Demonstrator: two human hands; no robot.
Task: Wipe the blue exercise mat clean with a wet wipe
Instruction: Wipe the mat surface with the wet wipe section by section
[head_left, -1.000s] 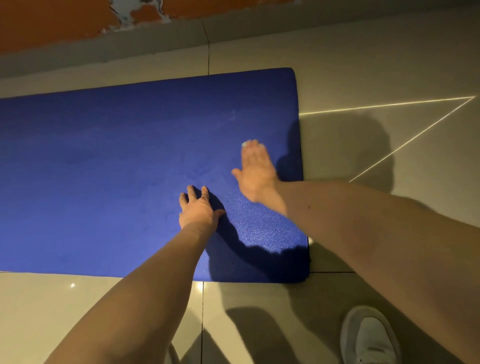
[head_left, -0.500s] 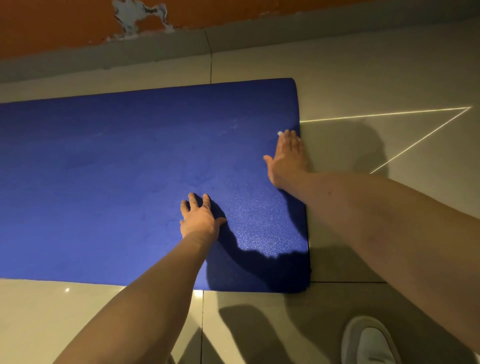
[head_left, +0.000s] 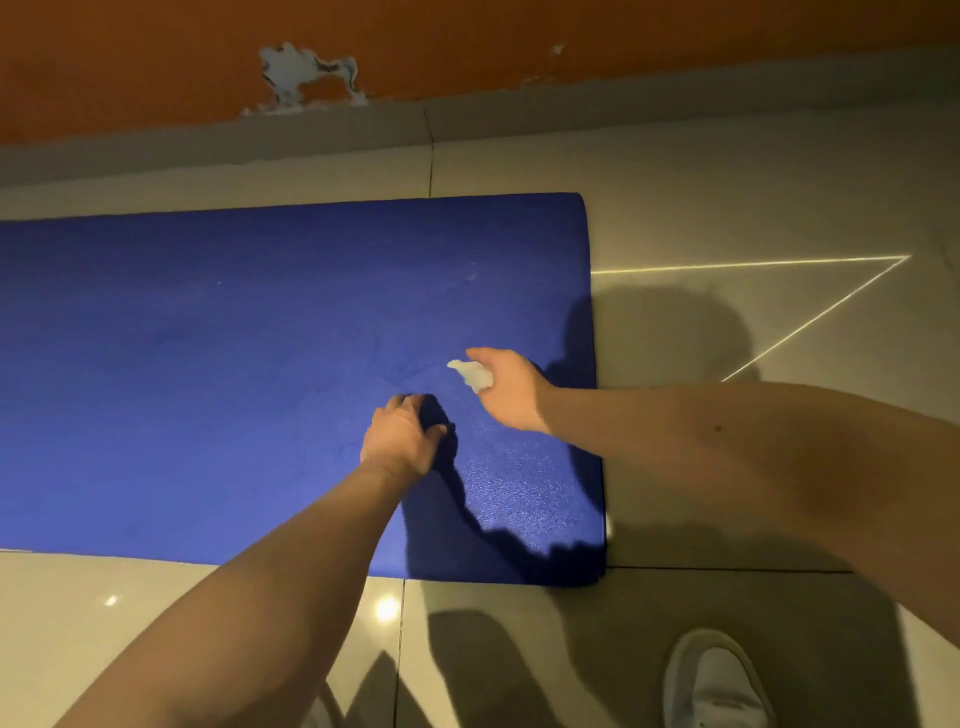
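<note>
The blue exercise mat (head_left: 208, 374) lies flat on the tiled floor, its right end near the middle of the view. My right hand (head_left: 509, 389) is over the mat's right part and pinches a small crumpled white wet wipe (head_left: 471, 373), which sticks out to the left of the fingers. My left hand (head_left: 400, 439) rests on the mat just left of and below it, its fingers bent down onto the surface with nothing in them. A damp, paler patch shows on the mat near its right end.
An orange wall (head_left: 467, 47) with a chipped patch and a grey skirting runs behind the mat. My white shoe (head_left: 714, 686) stands on the pale floor tiles (head_left: 727, 208) at the bottom right. Thin bright light lines cross the floor to the right.
My right hand has swept from the mat's right edge back toward the left and nearer, and it has turned so the wipe shows. My left hand's fingers have curled from flat.
</note>
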